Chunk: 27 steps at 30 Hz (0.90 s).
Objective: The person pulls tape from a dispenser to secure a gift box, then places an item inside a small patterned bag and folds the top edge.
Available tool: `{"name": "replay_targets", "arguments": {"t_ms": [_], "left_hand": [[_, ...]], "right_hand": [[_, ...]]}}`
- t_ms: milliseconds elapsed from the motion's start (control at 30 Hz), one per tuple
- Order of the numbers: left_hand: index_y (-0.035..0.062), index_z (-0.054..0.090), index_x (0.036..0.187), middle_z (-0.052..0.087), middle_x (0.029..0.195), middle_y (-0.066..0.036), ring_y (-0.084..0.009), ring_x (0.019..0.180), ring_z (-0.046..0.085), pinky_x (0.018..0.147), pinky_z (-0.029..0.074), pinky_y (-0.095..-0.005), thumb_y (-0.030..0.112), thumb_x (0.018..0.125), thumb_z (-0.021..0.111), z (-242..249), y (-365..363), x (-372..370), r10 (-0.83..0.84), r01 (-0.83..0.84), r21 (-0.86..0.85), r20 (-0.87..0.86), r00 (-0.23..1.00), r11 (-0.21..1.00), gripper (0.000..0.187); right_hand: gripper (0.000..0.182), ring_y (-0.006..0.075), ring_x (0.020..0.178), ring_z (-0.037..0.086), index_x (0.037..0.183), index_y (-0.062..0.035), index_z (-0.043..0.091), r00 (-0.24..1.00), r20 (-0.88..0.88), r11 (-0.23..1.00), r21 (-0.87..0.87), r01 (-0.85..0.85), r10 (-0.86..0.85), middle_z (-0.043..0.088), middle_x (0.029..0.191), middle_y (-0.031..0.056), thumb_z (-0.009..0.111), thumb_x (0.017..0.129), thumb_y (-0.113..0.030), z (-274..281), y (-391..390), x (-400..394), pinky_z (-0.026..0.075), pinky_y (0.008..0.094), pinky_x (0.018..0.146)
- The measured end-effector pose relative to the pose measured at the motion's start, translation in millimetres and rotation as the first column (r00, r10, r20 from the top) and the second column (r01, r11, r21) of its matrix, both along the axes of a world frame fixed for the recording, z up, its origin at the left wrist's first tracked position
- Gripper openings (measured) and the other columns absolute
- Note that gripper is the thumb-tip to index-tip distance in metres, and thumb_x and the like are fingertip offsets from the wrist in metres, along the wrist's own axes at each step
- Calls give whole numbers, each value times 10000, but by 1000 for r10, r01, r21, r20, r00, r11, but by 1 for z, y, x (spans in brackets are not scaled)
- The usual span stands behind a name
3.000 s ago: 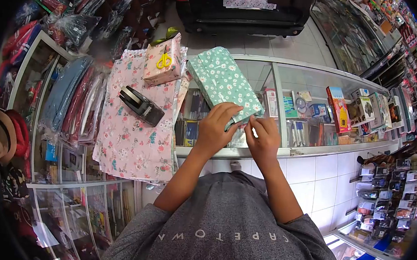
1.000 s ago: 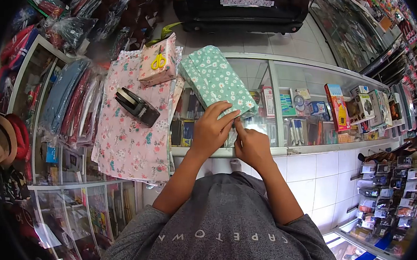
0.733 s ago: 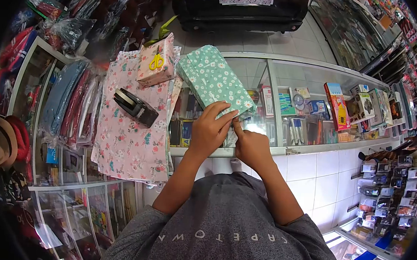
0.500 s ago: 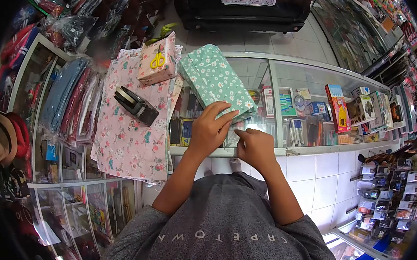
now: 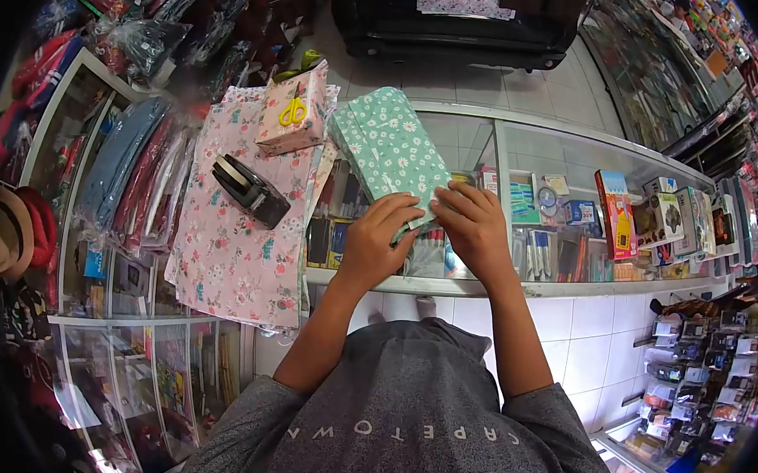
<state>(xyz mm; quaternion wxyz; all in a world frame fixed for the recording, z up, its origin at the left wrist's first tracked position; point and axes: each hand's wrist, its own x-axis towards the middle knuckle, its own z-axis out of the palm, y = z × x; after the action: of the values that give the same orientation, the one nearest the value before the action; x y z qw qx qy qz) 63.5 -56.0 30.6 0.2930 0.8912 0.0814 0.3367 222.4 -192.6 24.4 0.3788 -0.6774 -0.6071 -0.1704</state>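
Observation:
A long box covered in green daisy paper [image 5: 390, 141] lies slanted on the glass counter. At its near end, my left hand [image 5: 381, 237] has its fingers pressed together on the paper's edge. My right hand [image 5: 474, 226] grips the near right corner of the same box, fingers bent over it. Left of the box, a black tape dispenser [image 5: 250, 192] rests on pink floral paper sheets [image 5: 234, 266]. Yellow scissors [image 5: 293, 111] lie on a smaller box in pink floral paper [image 5: 274, 134] behind the dispenser.
The glass counter [image 5: 560, 289] runs rightward, with boxed goods [image 5: 613, 213] upright on it. Bagged folded clothes [image 5: 120, 166] and a straw hat [image 5: 8, 233] are at the left. Small packets hang on a rack [image 5: 705, 356] at right. A black vehicle [image 5: 454, 44] stands beyond the counter.
My right hand has moved up from below the box onto its near right corner. My left hand has shifted slightly down along the near end. The view has shifted slightly.

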Motion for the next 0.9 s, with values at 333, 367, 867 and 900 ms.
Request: {"name": "replay_targets", "arguments": {"t_ms": [333, 367, 867, 900], "left_hand": [[53, 656, 1208, 665, 1274, -151, -372, 1257, 625, 1063, 508, -451, -13, 787, 773, -15, -3, 0, 33, -30, -36, 88, 996, 999, 442], [52, 642, 1236, 648, 1305, -157, -382, 1286, 606, 1084, 492, -463, -17, 787, 768, -16, -4, 0, 20, -15, -35, 124, 992, 999, 472], [106, 610, 1349, 554, 1487, -144, -379, 1471, 442, 1249, 248, -604, 52, 771, 806, -18, -2, -6, 29, -28, -55, 14, 999, 998, 613], [106, 610, 1349, 554, 1487, -144, -379, 1471, 442, 1249, 248, -604, 52, 771, 806, -19, -2, -5, 35, -35, -55, 16, 999, 998, 613]], "right_hand": [[268, 322, 1274, 622, 941, -114, 756, 990, 35, 990, 30, -141, 140, 722, 1276, 42, 838, 690, -72, 0, 7, 13, 490, 486, 1003], [268, 322, 1274, 622, 941, -114, 756, 988, 35, 988, 31, -150, 149, 722, 1276, 42, 838, 690, -72, -1, 8, 13, 490, 486, 1003], [252, 380, 1323, 566, 986, -119, 784, 978, -169, 989, 105, -103, 120, 651, 1383, 131, 838, 741, -101, -11, 11, 1, 450, 503, 1040], [321, 387, 1340, 549, 1053, -105, 763, 970, -219, 991, 94, -91, 109, 627, 1411, 145, 830, 739, -85, -6, 11, -4, 443, 504, 1051]]}}
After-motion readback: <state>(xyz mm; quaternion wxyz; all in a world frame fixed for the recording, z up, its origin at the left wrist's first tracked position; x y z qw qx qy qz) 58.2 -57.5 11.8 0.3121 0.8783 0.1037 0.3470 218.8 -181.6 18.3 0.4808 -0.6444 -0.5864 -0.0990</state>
